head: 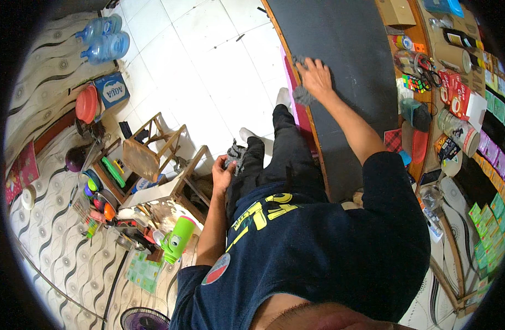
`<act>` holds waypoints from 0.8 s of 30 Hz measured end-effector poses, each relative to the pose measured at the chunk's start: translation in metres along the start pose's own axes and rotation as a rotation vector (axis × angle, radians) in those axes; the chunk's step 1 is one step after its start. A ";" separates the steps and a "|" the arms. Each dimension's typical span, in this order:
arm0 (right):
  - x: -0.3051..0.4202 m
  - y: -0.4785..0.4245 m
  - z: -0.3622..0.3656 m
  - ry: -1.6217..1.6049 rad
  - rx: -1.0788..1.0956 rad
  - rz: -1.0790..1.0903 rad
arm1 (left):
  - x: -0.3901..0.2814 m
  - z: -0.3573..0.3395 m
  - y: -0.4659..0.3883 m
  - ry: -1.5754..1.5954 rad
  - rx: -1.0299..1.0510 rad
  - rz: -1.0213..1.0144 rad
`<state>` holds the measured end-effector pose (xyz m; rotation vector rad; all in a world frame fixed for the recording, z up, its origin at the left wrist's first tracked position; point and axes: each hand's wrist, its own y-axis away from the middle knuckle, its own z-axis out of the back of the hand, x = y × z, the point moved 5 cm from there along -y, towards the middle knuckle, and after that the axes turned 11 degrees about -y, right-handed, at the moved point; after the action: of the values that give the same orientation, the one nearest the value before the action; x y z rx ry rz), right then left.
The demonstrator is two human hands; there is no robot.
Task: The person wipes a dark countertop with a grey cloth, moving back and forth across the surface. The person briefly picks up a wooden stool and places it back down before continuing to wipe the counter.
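Note:
On the dark tabletop [339, 37], my right hand [316, 78] lies palm down over a grey cloth [304, 97]. Parts of that cloth stick out by the fingertips and beside the wrist, over the wooden edge; the rest is hidden under the palm. Low at my left side, my left hand [223, 175] grips a second, crumpled grey cloth [236, 156] between thumb and fingers, close to my trouser leg.
A small wooden stool [141, 161] stands left of my legs, near a green bottle [178, 239]. Along the right are a puzzle cube [415, 83], scissors [432, 76] and a glass jar [458, 132]. Blue water jugs [108, 45] rest at the far left wall.

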<state>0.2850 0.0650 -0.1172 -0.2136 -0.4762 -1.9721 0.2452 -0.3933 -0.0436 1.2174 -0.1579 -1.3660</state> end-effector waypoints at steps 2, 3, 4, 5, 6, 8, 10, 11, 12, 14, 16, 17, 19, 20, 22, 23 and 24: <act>-0.005 -0.035 0.010 -0.014 -0.122 0.041 | -0.026 0.003 0.005 -0.046 -0.017 -0.047; -0.008 -0.054 0.015 -0.028 -0.139 0.084 | -0.025 0.003 0.005 -0.029 -0.004 -0.019; -0.011 -0.072 0.020 -0.040 -0.156 0.125 | -0.023 0.004 0.003 -0.012 0.011 0.007; -0.011 -0.081 0.021 -0.052 -0.173 0.164 | -0.021 0.004 0.001 0.004 0.029 0.034; -0.011 -0.081 0.018 -0.040 -0.158 0.183 | -0.020 0.003 0.001 0.007 0.031 0.025; -0.013 -0.077 0.014 -0.014 -0.133 0.215 | -0.020 0.001 -0.001 0.010 0.038 0.001; -0.005 -0.047 0.007 0.022 -0.058 0.217 | -0.015 -0.004 -0.005 0.024 0.028 -0.012; -0.001 -0.027 0.003 0.044 -0.022 0.219 | -0.020 -0.008 -0.007 0.031 0.045 -0.032; 0.000 -0.008 0.000 0.033 -0.005 0.210 | -0.028 -0.013 -0.009 0.038 0.061 -0.051; 0.001 0.021 -0.008 0.006 0.000 0.198 | -0.045 -0.023 -0.014 0.017 0.100 -0.075; 0.000 0.034 -0.007 -0.021 -0.023 0.186 | -0.056 -0.030 -0.023 0.029 0.104 -0.103; -0.006 0.030 -0.008 -0.067 -0.023 0.127 | -0.060 -0.034 -0.027 0.035 0.104 -0.115; -0.005 0.018 0.001 -0.167 -0.020 0.001 | -0.067 -0.038 -0.032 0.049 0.098 -0.104; -0.009 0.009 0.000 -0.181 -0.045 -0.067 | -0.074 -0.037 -0.031 0.033 0.095 -0.095; -0.021 -0.019 -0.004 -0.216 -0.093 -0.211 | -0.083 -0.037 -0.031 0.008 0.093 -0.085; -0.025 -0.032 -0.002 -0.229 -0.138 -0.218 | -0.085 -0.039 -0.032 0.002 0.095 -0.084; -0.026 -0.047 0.005 -0.243 -0.181 -0.220 | -0.085 -0.041 -0.034 -0.002 0.093 -0.080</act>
<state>0.2541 0.1061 -0.1332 -0.5393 -0.4931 -2.2185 0.2275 -0.2942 -0.0398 1.3125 -0.1772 -1.4428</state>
